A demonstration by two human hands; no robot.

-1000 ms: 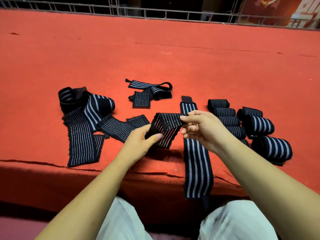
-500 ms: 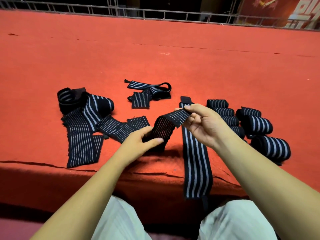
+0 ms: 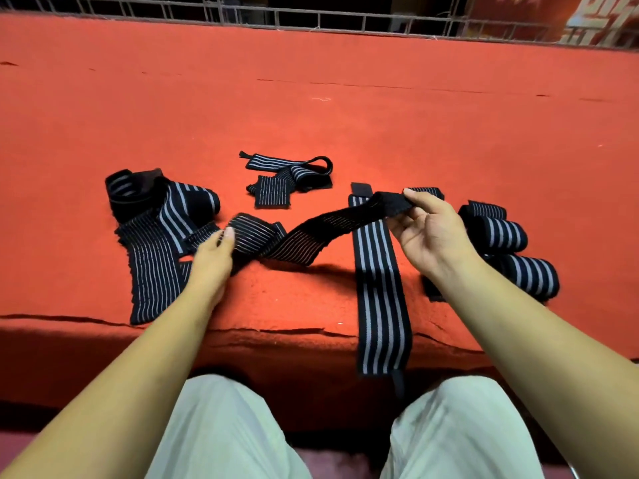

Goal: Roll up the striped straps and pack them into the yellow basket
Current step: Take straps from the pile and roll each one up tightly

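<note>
Left hand (image 3: 212,252): grips the striped end of the held strap (image 3: 311,233), thumb on top, low over the worktop (image 3: 345,108)
Right hand (image 3: 430,231): raised, palm turned toward the camera, pinching the plain black end of the same strap between thumb and fingers
Held strap: stretched between the two hands, twisted near the left hand and sagging in the middle; whether the sag touches the worktop cannot be told
Flat strap (image 3: 378,299): lies straight, front to back, beneath the held strap; its near end hangs over the front edge of the worktop
Rolled straps (image 3: 511,236): a cluster of tight rolls on the worktop just right of the right hand, partly hidden by that hand and its forearm
Loose straps (image 3: 155,243): a tangled heap just left of the left hand, a wide-striped piece lying over finer-striped ones
Folded strap (image 3: 287,176): set apart, behind the held strap, toward the middle of the worktop
Worktop: covered in red felt, cracked along its front edge
Railing (image 3: 311,20): metal, along the far edge
Trousers (image 3: 224,430): light-coloured, both knees below the front edge
</note>
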